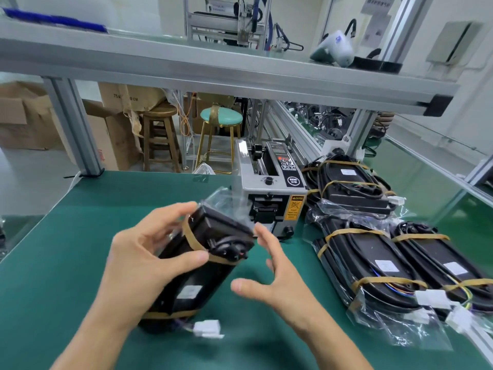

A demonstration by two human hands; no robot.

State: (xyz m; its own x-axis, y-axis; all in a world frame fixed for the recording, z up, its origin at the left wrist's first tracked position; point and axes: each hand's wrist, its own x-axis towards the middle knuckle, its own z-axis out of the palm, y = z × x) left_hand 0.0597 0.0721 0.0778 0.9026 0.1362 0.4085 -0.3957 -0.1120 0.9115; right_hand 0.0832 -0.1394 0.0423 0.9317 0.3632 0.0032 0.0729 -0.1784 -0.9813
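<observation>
Over the green mat [80, 236], the left hand [141, 260] grips a tan-banded black plastic module [213, 231], apparently mid-bagging; the spread, empty right hand [277, 279] should next take its clear plastic bag [226, 196].

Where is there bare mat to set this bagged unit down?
Widest bare patch: the green mat left of the left hand holding the bagged unit, up to the frame post. A narrower strip lies between the right hand and the bagged pile. Right of the tape dispenser is crowded.
</observation>
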